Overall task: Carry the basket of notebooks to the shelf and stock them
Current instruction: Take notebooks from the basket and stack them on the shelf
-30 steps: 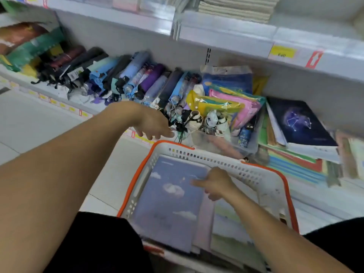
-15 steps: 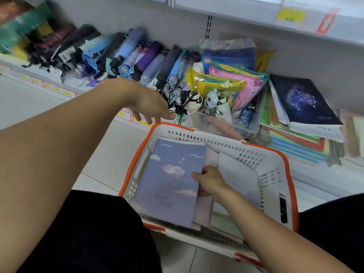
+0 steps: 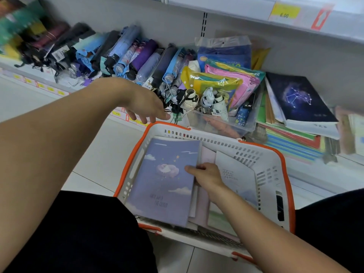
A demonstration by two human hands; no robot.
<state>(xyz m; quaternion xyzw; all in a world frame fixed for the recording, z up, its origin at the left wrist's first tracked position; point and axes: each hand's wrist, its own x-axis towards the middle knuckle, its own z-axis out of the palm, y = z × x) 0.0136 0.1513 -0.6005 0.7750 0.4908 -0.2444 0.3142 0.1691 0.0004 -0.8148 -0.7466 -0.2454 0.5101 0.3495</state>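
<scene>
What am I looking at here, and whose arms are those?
No machine: a person wears a camera on the head, looking down at their own arms. The right hand pinches the edge of a purple cloud notebook inside a white basket with an orange rim. The left hand hovers open above the basket's far edge, holding nothing. Beyond, the shelf carries folded umbrellas, a clear bin of bright packets, and a notebook stack topped by a dark constellation notebook.

Right hand [image 3: 206,175] on lavender notebook [image 3: 163,184] in basket [image 3: 271,174]
</scene>
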